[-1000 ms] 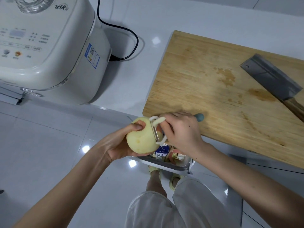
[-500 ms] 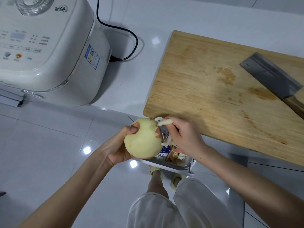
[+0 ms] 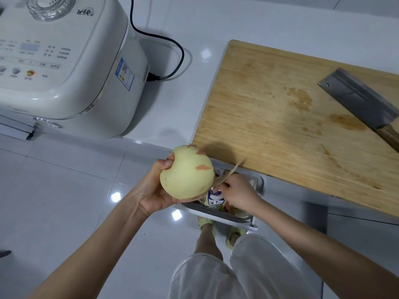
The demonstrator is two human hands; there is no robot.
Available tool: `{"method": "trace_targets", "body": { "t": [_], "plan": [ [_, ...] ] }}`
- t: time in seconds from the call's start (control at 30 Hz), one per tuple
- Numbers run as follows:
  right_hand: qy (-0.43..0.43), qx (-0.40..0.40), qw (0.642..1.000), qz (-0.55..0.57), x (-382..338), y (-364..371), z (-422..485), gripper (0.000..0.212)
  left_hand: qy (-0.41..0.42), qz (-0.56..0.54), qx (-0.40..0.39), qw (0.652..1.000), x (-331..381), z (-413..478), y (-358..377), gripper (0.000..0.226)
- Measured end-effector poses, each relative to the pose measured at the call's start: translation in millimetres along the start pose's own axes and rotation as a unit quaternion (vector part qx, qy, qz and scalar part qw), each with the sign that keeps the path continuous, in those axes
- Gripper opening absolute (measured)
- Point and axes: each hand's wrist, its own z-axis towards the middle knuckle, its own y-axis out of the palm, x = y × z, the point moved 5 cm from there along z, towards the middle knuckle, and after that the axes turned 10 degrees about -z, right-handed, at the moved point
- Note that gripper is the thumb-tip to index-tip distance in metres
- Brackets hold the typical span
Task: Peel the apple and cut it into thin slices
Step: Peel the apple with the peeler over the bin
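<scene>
The left hand has its grip wrapped around the apple, nearly all peeled with small red skin patches on top, held just off the desk's near edge above a bin. Just right, the right hand is clenched around a blurred strip of peel; any peeler is hidden. A cleaver lies at the far right of the cutting board.

A cream-white boxy countertop appliance sits on the white counter, its black power cord looping behind. A grey rectangular waste bin stands on the glossy white-tiled floor.
</scene>
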Motion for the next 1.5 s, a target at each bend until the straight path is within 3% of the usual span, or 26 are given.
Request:
{"method": "trace_targets", "body": {
  "t": [0.07, 0.17, 0.3, 0.4, 0.47, 0.53, 0.67, 0.73, 0.8, 0.9, 1.03, 1.3, 1.4, 1.5],
  "plan": [
    [0.106, -0.101, 0.988, 0.052, 6, 5, 1, 0.034, -0.003, -0.005, 0.004, 1.0, -2, -2, -1, 0.069],
    [0.252, -0.257, 0.921, 0.15, 10, 7, -11, 0.046, -0.01, -0.029, 0.018, 0.999, -4, -1, -6, 0.07],
    [0.286, -0.335, 0.851, 0.287, 8, 6, -15, 0.046, -0.013, -0.044, 0.043, 0.998, -3, -1, -11, 0.078],
    [0.282, -0.347, 0.833, 0.327, 4, 1, -21, 0.039, -0.005, -0.036, 0.042, 0.998, 0, -1, -12, 0.07],
    [0.265, -0.316, 0.843, 0.346, -2, -6, -24, 0.037, -0.001, -0.038, 0.048, 0.998, 1, -1, -14, 0.073],
    [0.219, -0.233, 0.88, 0.351, -8, -17, -24, 0.031, 0.0, -0.039, 0.056, 0.998, 1, -1, -16, 0.079],
    [-0.022, 0.037, 0.977, 0.209, -35, -50, -27, 0.03, -0.007, -0.025, 0.073, 0.997, -2, 2, -15, 0.093],
    [-0.143, 0.165, 0.97, 0.107, -51, -59, -30, 0.034, -0.017, -0.009, 0.078, 0.997, -5, 3, -14, 0.098],
    [-0.217, 0.278, 0.936, 0.012, -61, -65, -32, 0.033, -0.022, 0.007, 0.072, 0.997, -8, 4, -11, 0.098],
    [-0.279, 0.37, 0.884, -0.07, -70, -67, -35, 0.032, -0.025, 0.009, 0.07, 0.997, -11, 4, -9, 0.095],
    [-0.296, 0.392, 0.868, -0.068, -60, -68, -37, 0.032, -0.03, -0.006, 0.073, 0.997, -14, 4, -13, 0.095],
    [-0.194, 0.307, 0.929, -0.068, -12, -46, -30, 0.031, -0.027, -0.059, 0.032, 0.997, -8, 2, -9, 0.098],
    [-0.169, 0.275, 0.947, -0.005, -18, -54, -32, 0.021, -0.02, -0.014, 0.023, 0.999, -4, 2, -9, 0.082],
    [-0.208, 0.261, 0.942, 0.034, -36, -68, -35, 0.023, -0.026, 0.032, 0.012, 0.999, -5, 1, -8, 0.069]
  ]
}}
